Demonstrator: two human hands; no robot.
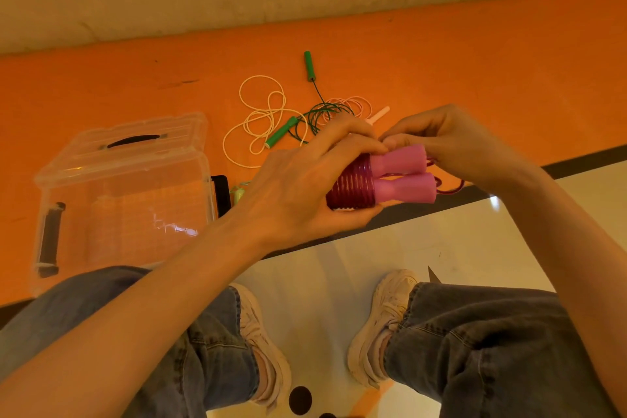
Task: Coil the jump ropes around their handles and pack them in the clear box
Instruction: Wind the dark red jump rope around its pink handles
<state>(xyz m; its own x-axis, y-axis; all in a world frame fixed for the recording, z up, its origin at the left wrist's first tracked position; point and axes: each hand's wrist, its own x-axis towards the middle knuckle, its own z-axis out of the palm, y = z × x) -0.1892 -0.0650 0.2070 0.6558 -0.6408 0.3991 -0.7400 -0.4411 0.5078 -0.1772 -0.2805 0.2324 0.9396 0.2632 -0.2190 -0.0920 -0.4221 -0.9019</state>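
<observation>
pink handles (pixel 400 176) sit side by side at centre frame, with dark magenta cord (pixel 353 185) wound in tight turns round their left ends. the left hand (pixel 298 187) grips this wound bundle, fingers curled over the top and thumb underneath. the right hand (pixel 451 142) pinches something small at the top of the handles, likely the cord; its loose tail (pixel 448 188) loops out just right of them. judging by that short tail, this rope is nearly coiled but not yet secured.

plenty is left. on the orange mat (pixel 101 85) in the upper middle lie a green-handled rope (pixel 308 66), a cream cord (pixel 261 119) and a pale pink rope (pixel 349 102), all loose and tangled together.

the clear box (pixel 125 200) stands at the left of the frame, lid (pixel 135 142) resting on top. through its walls nothing shows plainly inside, so no rope seems packed yet. a small pale green item (pixel 239 193) lies just right of the box, half hidden; i cannot tell what it is.
</observation>
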